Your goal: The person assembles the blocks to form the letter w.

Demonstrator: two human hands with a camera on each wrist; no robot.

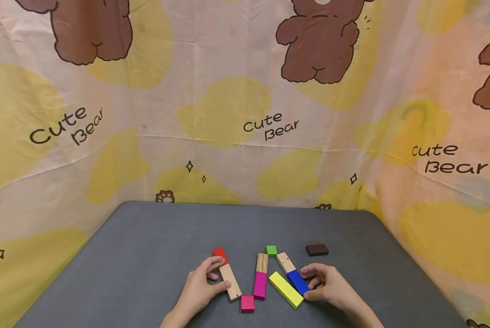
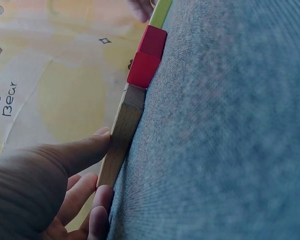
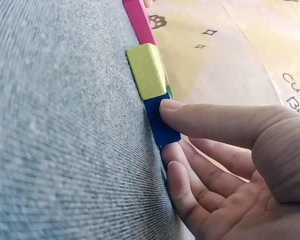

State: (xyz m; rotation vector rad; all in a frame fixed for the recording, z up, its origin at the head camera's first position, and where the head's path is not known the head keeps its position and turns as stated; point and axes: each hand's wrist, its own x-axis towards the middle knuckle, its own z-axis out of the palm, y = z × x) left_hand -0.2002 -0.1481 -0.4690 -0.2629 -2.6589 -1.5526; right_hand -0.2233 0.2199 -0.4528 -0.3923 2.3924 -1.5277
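Your left hand point(image 1: 199, 287) grips the plain wooden block point(image 1: 230, 281) — thumb on its near-right side, fingers curled over its far-left edge — as it lies flat on the grey table point(image 1: 146, 255), left of the middle of the row. In the left wrist view your thumb point(image 2: 80, 152) presses the side of that block, with your fingertips at its near end. A small red block point(image 1: 219, 254) touches its far end, and a pink cube point(image 1: 247, 303) sits just beside its near end.

Your right hand point(image 1: 331, 287) pinches the blue block point(image 1: 297, 282) — thumb at the near end, fingers at the far right side. The right wrist view shows your thumb tip point(image 3: 172, 107) laid flat on the blue face. That blue block joins a second wooden block point(image 1: 285, 262) at its far end.

Just left of the blue one lies a long yellow block point(image 1: 286, 289), touching it near your thumb. Further left, a magenta block point(image 1: 260, 285) meets a third wooden piece point(image 1: 262, 263), and a green cube point(image 1: 271, 250) sits at the far end between the two slanted lines. A dark brown block point(image 1: 317, 249) lies apart, far right.

Behind the table hangs a bear-printed cloth point(image 1: 245, 114).
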